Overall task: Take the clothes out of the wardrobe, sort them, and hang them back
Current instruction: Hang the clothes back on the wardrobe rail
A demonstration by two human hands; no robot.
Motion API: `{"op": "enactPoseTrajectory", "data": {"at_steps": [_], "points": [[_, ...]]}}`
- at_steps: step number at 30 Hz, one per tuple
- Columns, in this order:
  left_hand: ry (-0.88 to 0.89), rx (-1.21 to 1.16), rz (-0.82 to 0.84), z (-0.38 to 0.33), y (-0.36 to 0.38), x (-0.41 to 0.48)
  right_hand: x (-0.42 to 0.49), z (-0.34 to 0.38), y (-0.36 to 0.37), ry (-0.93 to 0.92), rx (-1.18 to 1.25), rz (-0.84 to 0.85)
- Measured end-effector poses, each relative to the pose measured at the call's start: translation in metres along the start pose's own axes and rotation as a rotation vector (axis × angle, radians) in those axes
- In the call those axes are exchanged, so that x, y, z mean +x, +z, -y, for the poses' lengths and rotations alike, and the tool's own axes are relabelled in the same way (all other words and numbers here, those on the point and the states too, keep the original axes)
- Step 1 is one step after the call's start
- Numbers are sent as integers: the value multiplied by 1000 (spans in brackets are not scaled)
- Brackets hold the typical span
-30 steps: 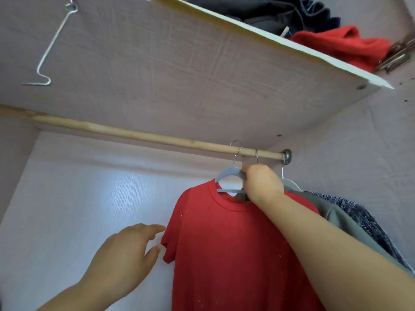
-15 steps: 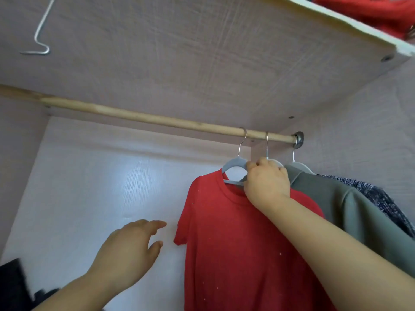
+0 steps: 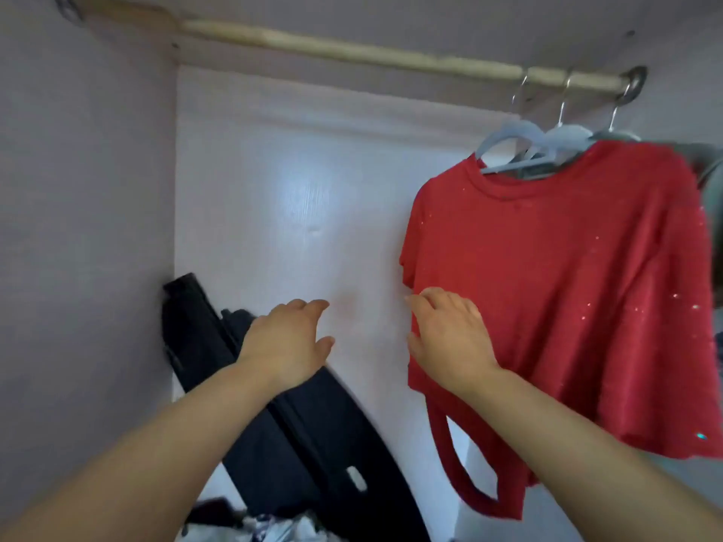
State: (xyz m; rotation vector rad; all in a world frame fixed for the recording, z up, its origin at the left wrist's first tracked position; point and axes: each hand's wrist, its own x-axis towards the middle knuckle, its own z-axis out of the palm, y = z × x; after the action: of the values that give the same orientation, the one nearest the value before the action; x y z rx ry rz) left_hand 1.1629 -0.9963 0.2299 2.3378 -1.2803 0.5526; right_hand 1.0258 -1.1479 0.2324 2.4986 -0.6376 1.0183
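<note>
Red shirt (image 3: pixel 547 287) seen hung on rail (image 3: pixel 352 52) beside two more hangers. Left hand (image 3: pixel 287 342) spread, nothing held; right hand (image 3: pixel 450 338) relaxed by sleeve, nothing gripped. More hanging judged left.

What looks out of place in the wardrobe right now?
The red shirt hangs crooked: its hanger tilts down to the left, and a loop of red fabric dangles below the hem. A long black object leans slantwise in the back left corner.

Red T-shirt (image 3: pixel 547 287) hung up
It hangs from a pale grey hanger (image 3: pixel 504 140) near the right end of the wooden rail (image 3: pixel 352 52) (small sequins glint across it).
</note>
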Motion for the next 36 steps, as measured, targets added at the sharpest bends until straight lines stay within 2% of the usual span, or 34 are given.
{"op": "enactPoseTrajectory", "data": {"at_steps": [3, 8, 12, 14, 18, 27, 32, 36], "points": [[-61, 10, 97, 23, 27, -48, -48, 37, 27, -17, 88, 99], [-200, 0, 267, 59, 79, -136, -131, 98, 68, -99, 266, 383], [-341, 21, 375, 81, 109, -218, -190, 148, 99, -238, 344, 562], [-450, 52, 449, 87, 119, -261, -215, 172, 114, -346, 388, 637], [-779, -5, 525, 91, 126, -346, -251, 217, 127, -573, 491, 733], [-1555, 6, 420, 25, 105, -534, -334, 315, 103, -1211, 666, 859], [-1953, 61, 281, -45, 69, -626, -408, 370, 37, -1636, 728, 806], [-2205, 110, 97, -101, 39, -683, -468, 401, -36, -1920, 813, 724]]}}
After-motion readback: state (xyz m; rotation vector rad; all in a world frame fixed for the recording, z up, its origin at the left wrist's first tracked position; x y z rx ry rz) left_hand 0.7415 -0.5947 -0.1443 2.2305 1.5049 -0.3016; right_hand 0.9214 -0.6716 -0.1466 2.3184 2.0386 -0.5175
